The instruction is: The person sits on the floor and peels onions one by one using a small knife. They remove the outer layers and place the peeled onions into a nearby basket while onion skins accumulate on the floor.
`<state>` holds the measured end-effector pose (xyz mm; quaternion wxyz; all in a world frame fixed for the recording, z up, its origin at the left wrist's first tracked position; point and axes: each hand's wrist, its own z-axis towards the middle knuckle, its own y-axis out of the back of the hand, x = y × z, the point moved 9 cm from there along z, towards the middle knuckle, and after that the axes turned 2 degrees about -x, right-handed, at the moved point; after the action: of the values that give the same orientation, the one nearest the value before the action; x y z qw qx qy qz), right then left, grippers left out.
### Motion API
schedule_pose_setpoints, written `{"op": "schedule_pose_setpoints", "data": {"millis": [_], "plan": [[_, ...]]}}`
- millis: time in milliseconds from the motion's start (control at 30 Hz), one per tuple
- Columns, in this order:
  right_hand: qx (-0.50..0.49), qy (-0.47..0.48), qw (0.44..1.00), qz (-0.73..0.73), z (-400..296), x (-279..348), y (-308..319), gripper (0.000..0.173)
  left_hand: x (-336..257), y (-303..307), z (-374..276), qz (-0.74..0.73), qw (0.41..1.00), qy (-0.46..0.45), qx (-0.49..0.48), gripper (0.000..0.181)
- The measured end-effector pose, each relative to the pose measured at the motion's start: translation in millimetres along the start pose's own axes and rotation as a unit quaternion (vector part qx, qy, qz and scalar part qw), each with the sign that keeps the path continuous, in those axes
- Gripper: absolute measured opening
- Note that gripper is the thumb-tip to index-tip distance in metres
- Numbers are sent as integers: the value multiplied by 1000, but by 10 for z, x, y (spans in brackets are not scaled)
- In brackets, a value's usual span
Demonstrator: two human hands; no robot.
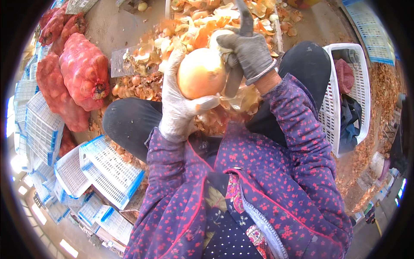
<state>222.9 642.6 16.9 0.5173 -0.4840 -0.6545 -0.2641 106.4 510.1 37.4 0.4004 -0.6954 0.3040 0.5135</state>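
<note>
A large yellow onion (200,75) rests in my left hand (177,111), which wears a whitish glove. The thumb lies along the onion's near side. In a grey glove, my right hand (249,53) is closed around a knife (233,81), just right of the onion. One dark part of the knife rises above the fist, and a flat part shows below it. A paler onion (220,38) sits behind the large one, partly covered by my right fingers. Loose onion skins (194,30) are heaped beyond both hands.
Red mesh sacks of onions (84,73) lie on the left. White plastic crates with blue edges (111,171) are piled at lower left. To the right, a white basket (364,94) holds cloth and a metal item. My bent knees (131,124) flank the work area.
</note>
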Motion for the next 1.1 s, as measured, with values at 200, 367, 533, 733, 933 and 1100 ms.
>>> {"op": "schedule_pose_setpoints", "data": {"millis": [200,367,533,733,933,1100], "plan": [[107,-93,918,371,-54,-90,-219,32,52,-156,-69,-253,965,40,-47,100],[168,15,881,441,-314,259,-118,38,-143,-185,-91,-292,956,11,-38,103],[203,63,876,433,-515,471,-319,33,-301,-139,-134,-255,962,-45,84,100],[239,98,864,431,-664,607,-511,29,-150,-7,-100,-187,977,-21,95,100],[231,402,860,214,-714,1410,55,28,57,149,17,-408,911,34,-57,80],[-24,415,863,-287,-316,994,66,23,290,319,141,-513,851,67,-94,81]]}}
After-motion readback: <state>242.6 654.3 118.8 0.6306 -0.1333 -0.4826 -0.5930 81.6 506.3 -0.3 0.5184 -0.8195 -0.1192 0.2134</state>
